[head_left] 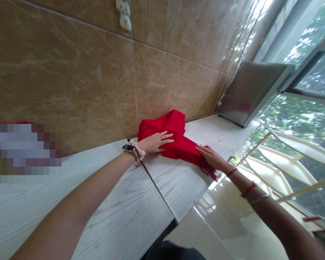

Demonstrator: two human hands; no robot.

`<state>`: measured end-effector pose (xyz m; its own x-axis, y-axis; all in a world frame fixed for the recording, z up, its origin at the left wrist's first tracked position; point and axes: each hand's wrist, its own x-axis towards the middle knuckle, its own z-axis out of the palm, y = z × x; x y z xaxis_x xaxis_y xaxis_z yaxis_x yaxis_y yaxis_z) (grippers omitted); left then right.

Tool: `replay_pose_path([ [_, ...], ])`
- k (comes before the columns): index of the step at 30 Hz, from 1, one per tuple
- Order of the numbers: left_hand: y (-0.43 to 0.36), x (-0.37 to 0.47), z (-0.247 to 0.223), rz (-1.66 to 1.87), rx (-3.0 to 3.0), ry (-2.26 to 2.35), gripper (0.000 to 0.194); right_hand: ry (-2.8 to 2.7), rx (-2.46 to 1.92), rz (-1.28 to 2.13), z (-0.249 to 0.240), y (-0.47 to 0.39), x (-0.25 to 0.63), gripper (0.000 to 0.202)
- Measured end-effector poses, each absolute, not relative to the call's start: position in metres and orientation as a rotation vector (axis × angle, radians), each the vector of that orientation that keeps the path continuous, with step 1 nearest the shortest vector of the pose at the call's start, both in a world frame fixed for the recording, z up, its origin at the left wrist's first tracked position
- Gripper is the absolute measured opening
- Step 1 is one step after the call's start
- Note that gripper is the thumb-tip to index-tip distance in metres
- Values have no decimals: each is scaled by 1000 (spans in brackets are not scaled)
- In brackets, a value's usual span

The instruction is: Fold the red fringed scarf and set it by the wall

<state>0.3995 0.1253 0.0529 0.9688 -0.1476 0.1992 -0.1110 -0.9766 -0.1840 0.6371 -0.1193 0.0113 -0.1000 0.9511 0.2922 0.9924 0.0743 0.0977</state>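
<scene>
A red fringed cloth (176, 135) lies bunched on a white wood-grain table (141, 213), up against a brown tiled wall. My left hand (155, 142) lies flat on the cloth's left part, fingers spread, with a ring, a watch and a bead bracelet at the wrist. My right hand (212, 157) presses flat on the cloth's right end near its fringe, which hangs over the table's edge. Neither hand grips the cloth.
A grey metal box (250, 92) stands on the table's far end by the window. A white wall socket (124, 13) sits high on the wall. Cream chairs (284, 159) stand on the glossy floor at right. A blurred patch covers the left edge.
</scene>
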Motion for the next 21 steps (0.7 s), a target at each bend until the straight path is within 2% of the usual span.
replay_pose_path([
  [4,140,394,57,-309,-2961,251,46,-2291,-2187,-206,30,-145,659,62],
  [6,139,391,66,-261,-2959,232,47,-2267,-2295,-137,48,-154,668,62],
  [9,117,394,75,-311,-2914,155,55,-2189,-2231,-128,67,-147,669,56],
  [14,47,429,65,-451,-2760,238,75,-2014,-2285,191,51,-106,649,86],
  [17,27,455,49,-321,-2728,148,60,-2047,-2210,301,29,-96,642,90],
  [21,33,460,34,-352,-2712,128,38,-2001,-2327,167,17,-103,631,90],
])
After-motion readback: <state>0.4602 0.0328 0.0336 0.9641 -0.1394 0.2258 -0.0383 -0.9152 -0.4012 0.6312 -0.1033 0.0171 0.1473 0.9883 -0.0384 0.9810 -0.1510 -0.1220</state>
